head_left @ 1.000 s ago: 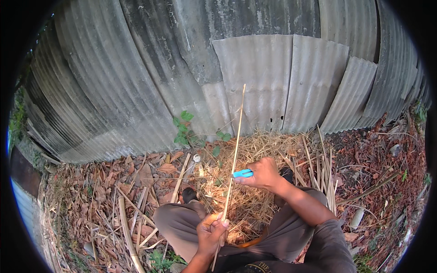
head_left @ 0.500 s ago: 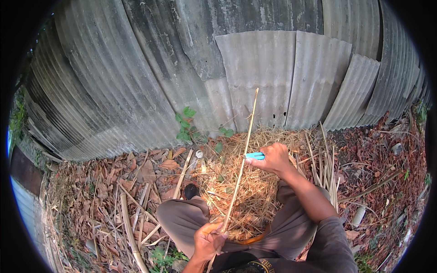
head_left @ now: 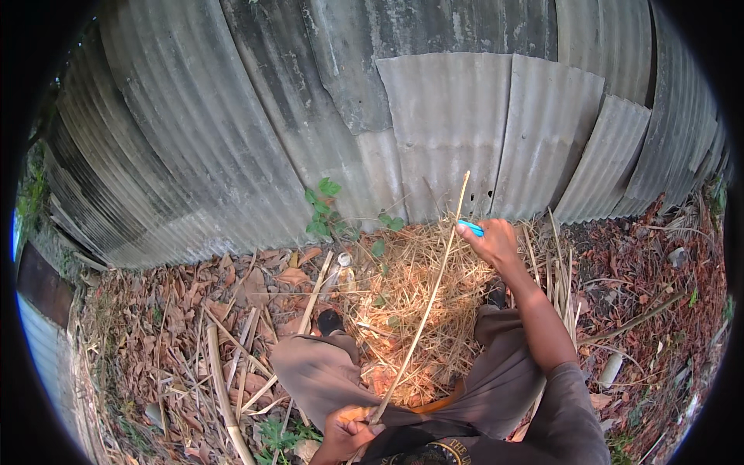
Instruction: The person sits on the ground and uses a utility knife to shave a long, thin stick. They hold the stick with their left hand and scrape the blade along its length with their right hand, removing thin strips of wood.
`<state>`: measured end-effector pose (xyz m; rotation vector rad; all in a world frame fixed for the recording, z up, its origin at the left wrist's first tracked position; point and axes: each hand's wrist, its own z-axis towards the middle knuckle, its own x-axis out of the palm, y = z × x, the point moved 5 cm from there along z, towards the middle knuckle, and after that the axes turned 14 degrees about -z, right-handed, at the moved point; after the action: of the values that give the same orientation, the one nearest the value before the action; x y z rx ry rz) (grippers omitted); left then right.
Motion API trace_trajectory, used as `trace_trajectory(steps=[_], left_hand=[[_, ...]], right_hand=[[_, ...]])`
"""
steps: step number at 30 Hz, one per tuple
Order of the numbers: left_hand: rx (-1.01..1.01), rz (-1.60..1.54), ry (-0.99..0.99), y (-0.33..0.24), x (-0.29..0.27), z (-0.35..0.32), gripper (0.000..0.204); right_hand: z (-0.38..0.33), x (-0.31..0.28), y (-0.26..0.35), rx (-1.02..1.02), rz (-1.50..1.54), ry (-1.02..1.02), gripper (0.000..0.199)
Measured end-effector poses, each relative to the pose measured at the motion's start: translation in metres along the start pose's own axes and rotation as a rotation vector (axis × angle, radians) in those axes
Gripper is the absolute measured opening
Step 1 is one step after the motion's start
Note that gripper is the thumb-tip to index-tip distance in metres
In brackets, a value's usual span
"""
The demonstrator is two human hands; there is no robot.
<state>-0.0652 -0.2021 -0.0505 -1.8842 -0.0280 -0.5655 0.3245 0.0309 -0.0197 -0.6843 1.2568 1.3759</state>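
Thin pale bamboo strip [head_left: 425, 310] held at both ends above a heap of dry yellow straw shavings [head_left: 403, 310].

Left hand [head_left: 346, 434] closed around strip's lower end, nearer than the heap; right hand [head_left: 491, 242] clasping a small blue-handled knife [head_left: 470, 227] against strip's upper part, at the heap's far edge, near the grey corrugated sheet fence [head_left: 434, 124].

I see a fence of grey corrugated sheets [head_left: 434, 132] filling the upper view, weathered and overlapping. Below it the ground is covered in dry brown leaves [head_left: 194, 310], with a heap of pale straw [head_left: 403, 302] against the fence. A small green plant [head_left: 322, 209] grows at its foot in daylight.
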Motion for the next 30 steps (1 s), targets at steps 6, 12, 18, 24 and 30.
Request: trace_trajectory(steps=[6, 12, 18, 24, 30], left_hand=[[-0.116, -0.063, -0.068, 0.002, -0.011, -0.027, 0.015], [-0.167, -0.164, -0.097, 0.033, -0.064, -0.058, 0.027], [0.156, 0.002, -0.180, -0.023, -0.026, -0.011, 0.026], [0.332, 0.012, -0.211, -0.032, 0.014, 0.056, 0.029], [0.372, -0.056, -0.221, -0.031, 0.047, 0.112, 0.026]], right_hand=[[0.020, -0.007, -0.047, 0.241, -0.064, 0.001, 0.084], [0.022, -0.009, -0.150, 0.637, 0.005, -0.142, 0.095], [0.006, 0.014, -0.055, 0.385, -0.114, 0.551, 0.088], [-0.016, 0.010, 0.025, -0.133, -0.051, 0.350, 0.069], [-0.077, -0.003, 0.097, -0.602, 0.023, 0.006, 0.066]])
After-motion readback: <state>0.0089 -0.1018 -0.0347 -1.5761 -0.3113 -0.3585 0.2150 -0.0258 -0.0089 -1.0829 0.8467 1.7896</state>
